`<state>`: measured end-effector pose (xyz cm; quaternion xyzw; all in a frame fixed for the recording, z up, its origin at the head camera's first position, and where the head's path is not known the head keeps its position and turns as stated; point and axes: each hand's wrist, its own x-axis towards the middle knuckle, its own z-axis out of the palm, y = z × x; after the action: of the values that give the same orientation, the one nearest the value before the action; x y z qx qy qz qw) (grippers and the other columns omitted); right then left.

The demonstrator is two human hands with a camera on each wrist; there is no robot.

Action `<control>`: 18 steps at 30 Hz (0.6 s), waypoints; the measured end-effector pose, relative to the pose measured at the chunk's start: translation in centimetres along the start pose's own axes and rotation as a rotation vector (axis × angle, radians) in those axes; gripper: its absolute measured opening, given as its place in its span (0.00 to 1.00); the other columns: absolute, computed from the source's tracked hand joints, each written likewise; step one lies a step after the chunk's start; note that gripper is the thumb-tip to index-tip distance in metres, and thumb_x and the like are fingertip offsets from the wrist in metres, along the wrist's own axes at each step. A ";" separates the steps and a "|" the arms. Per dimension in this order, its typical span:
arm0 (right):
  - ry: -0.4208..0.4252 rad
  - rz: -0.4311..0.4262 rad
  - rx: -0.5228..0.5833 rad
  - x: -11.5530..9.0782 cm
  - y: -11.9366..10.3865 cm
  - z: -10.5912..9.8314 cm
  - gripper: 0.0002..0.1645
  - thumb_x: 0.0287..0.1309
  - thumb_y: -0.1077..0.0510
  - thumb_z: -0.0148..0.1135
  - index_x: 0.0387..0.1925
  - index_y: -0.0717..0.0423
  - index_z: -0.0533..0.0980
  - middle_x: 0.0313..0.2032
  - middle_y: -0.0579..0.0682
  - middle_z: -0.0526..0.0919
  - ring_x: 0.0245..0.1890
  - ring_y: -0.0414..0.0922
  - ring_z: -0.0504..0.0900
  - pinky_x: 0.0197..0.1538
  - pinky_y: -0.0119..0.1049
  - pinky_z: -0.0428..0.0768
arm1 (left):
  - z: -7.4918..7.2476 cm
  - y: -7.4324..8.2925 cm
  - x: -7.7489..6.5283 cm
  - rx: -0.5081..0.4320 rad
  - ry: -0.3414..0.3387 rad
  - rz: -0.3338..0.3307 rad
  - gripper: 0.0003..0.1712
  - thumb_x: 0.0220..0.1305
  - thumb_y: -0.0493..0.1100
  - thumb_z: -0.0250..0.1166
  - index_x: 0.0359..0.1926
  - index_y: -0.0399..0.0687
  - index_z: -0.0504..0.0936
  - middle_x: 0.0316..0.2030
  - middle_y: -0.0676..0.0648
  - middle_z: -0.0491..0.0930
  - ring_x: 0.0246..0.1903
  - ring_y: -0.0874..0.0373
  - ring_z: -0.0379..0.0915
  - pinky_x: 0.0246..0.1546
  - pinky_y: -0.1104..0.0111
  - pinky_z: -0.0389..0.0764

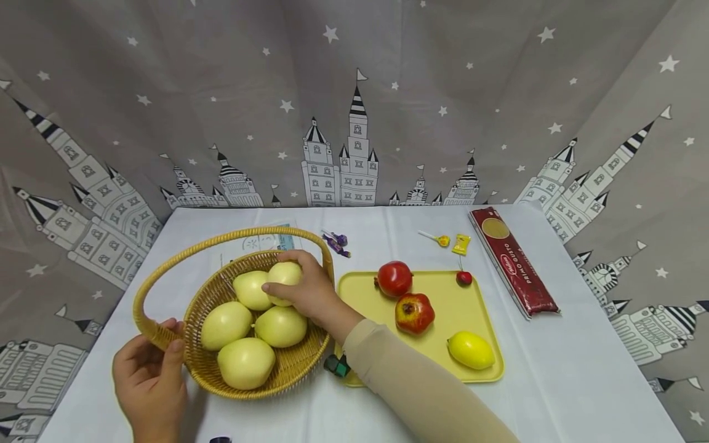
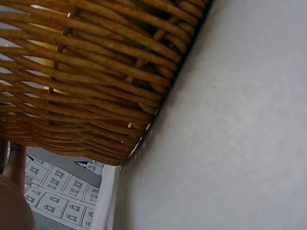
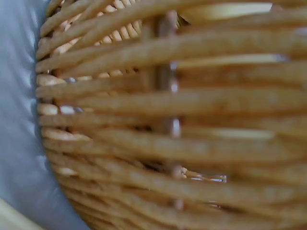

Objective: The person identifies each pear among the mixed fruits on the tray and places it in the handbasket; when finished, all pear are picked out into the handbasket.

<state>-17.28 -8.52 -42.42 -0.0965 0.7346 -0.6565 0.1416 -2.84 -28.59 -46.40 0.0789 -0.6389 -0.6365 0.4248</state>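
Observation:
A wicker basket (image 1: 301, 363) with a tall arched handle (image 1: 221, 237) stands on the left half of the table. Inside it lie several pale yellow-green fruits (image 1: 246, 363), smooth and roundish. My left hand (image 1: 149, 381) pinches the left foot of the handle at the rim, thumb on the near side. Reaching over the right rim, my right hand (image 1: 310, 289) grips one pale fruit (image 1: 284, 280) at the back right of the pile, its thumb across the front. Both wrist views are mostly filled by the basket's woven wall (image 2: 96, 86), which hides the fruit grip.
To the right, a yellow tray (image 1: 365, 289) bears two pomegranates (image 1: 414, 314), a lemon (image 1: 471, 349) and a cherry (image 1: 464, 279). A red pasta packet (image 1: 515, 261), a lollipop (image 1: 441, 240), a yellow sweet (image 1: 461, 244) and purple sweets (image 1: 336, 242) lie behind. A dark green object (image 1: 336, 366) sits beside the basket.

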 end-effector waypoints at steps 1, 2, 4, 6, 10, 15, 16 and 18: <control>0.004 -0.011 0.002 0.0 0.0 0.0 0.32 0.46 0.53 0.77 0.54 0.39 0.73 0.51 0.35 0.74 0.45 0.39 0.77 0.43 0.35 0.82 | 0.0 0.0 0.0 0.033 -0.001 -0.005 0.26 0.57 0.21 0.61 0.58 0.31 0.69 0.51 0.27 0.74 0.50 0.47 0.77 0.55 0.68 0.78; 0.006 -0.027 0.004 0.0 0.0 0.0 0.32 0.46 0.52 0.77 0.54 0.39 0.74 0.51 0.33 0.74 0.46 0.38 0.77 0.45 0.34 0.82 | 0.0 0.1 0.0 0.056 -0.002 -0.007 0.26 0.58 0.21 0.61 0.58 0.32 0.69 0.51 0.28 0.74 0.51 0.48 0.77 0.55 0.68 0.78; 0.008 -0.071 -0.005 -0.1 0.1 -0.1 0.31 0.48 0.52 0.76 0.55 0.41 0.74 0.52 0.31 0.73 0.49 0.36 0.76 0.49 0.33 0.80 | 0.0 0.1 0.0 0.076 -0.005 -0.007 0.26 0.58 0.22 0.61 0.59 0.32 0.69 0.51 0.28 0.74 0.51 0.48 0.77 0.55 0.68 0.78; 0.011 -0.124 -0.025 -0.3 0.2 -0.2 0.30 0.49 0.51 0.75 0.55 0.42 0.74 0.54 0.30 0.72 0.52 0.34 0.74 0.54 0.32 0.78 | -0.1 0.0 0.0 0.058 -0.007 -0.004 0.26 0.58 0.22 0.61 0.58 0.31 0.69 0.51 0.28 0.74 0.51 0.48 0.77 0.55 0.68 0.78; 0.022 -0.201 -0.062 -0.6 0.2 -0.4 0.29 0.51 0.50 0.73 0.55 0.37 0.74 0.56 0.30 0.70 0.58 0.37 0.70 0.62 0.32 0.72 | -0.1 -0.1 0.0 0.068 -0.008 0.000 0.26 0.59 0.22 0.61 0.59 0.31 0.69 0.50 0.28 0.74 0.51 0.49 0.77 0.55 0.68 0.78; 0.027 -0.228 -0.043 -1.1 -0.1 -0.5 0.29 0.52 0.49 0.73 0.54 0.32 0.72 0.55 0.29 0.71 0.62 0.36 0.68 0.67 0.36 0.67 | 0.0 -0.2 0.0 0.058 -0.007 0.008 0.26 0.58 0.21 0.61 0.58 0.30 0.69 0.50 0.28 0.74 0.50 0.49 0.77 0.55 0.69 0.78; 0.026 -0.231 -0.032 -1.2 -0.2 -0.5 0.28 0.52 0.49 0.73 0.54 0.32 0.72 0.55 0.29 0.72 0.61 0.35 0.68 0.68 0.36 0.67 | 0.0 -0.2 0.0 0.051 -0.006 0.013 0.26 0.58 0.21 0.61 0.58 0.30 0.69 0.50 0.27 0.74 0.50 0.49 0.78 0.55 0.69 0.78; 0.021 -0.241 -0.007 -1.3 -0.3 -0.6 0.28 0.52 0.49 0.73 0.54 0.34 0.72 0.54 0.29 0.73 0.60 0.34 0.69 0.67 0.36 0.67 | 0.0 -0.2 0.0 0.005 -0.007 0.027 0.26 0.57 0.20 0.61 0.58 0.29 0.69 0.50 0.26 0.74 0.50 0.48 0.78 0.55 0.68 0.78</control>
<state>-16.24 -7.59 -41.94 -0.1776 0.7215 -0.6671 0.0538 -2.95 -28.62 -46.60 0.0692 -0.6429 -0.6295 0.4308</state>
